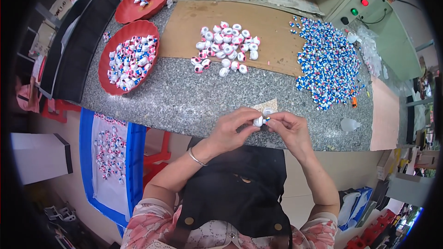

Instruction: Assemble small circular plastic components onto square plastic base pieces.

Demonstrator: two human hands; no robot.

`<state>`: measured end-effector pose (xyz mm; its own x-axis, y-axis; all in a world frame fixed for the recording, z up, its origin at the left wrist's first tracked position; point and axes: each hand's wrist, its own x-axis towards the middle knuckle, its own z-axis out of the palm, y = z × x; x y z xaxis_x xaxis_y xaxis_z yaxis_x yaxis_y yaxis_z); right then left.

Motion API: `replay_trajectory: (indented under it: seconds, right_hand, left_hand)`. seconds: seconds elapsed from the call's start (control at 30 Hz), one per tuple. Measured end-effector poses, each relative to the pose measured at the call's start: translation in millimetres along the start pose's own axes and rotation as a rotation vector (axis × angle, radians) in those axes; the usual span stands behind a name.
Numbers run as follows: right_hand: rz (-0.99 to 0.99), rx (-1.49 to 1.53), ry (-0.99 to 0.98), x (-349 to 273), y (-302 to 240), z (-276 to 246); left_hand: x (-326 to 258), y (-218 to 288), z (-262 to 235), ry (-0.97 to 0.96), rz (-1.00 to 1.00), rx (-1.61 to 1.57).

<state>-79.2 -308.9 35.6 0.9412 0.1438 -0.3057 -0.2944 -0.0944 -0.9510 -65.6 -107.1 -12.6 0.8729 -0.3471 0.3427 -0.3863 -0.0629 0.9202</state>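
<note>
My left hand (pixel 229 129) pinches a small white figurine part (pixel 257 121) between thumb and fingertips, just above the table's near edge. From the other side my right hand (pixel 292 132) holds a tiny blue-and-white piece (pixel 266 120) in a pinch against it; the fingertips partly hide it. Right behind the fingers, a small clear round dish (pixel 267 110) sits on a speckled tan square (pixel 272 103). Farther back, white-and-pink figurine parts (pixel 226 41) lie heaped on a brown cardboard sheet (pixel 184 23). A broad pile of tiny blue-and-white pieces (pixel 328 64) spreads at the right.
Two red bowls (pixel 102 74) (pixel 121 13) at the left hold figurines. A blue tray (pixel 86 157) with more figurines is below the table at left. A clear squeeze bottle (pixel 349 125) lies at the right. A pale green machine (pixel 387 37) with lit buttons stands behind.
</note>
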Motion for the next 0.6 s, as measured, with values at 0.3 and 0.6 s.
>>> replay_trajectory:
  seconds: [0.3, 0.6]
  right_hand:
    - [-0.532, -0.474, -0.004, -8.9, -8.5, 5.2]
    - [-0.525, -0.435, -0.045, -4.8, -6.5, 8.3]
  left_hand:
    - [2.5, 8.3, -11.4, -0.253, -0.444, -0.625]
    - [1.4, -1.6, -8.0, -0.302, -0.515, -0.732]
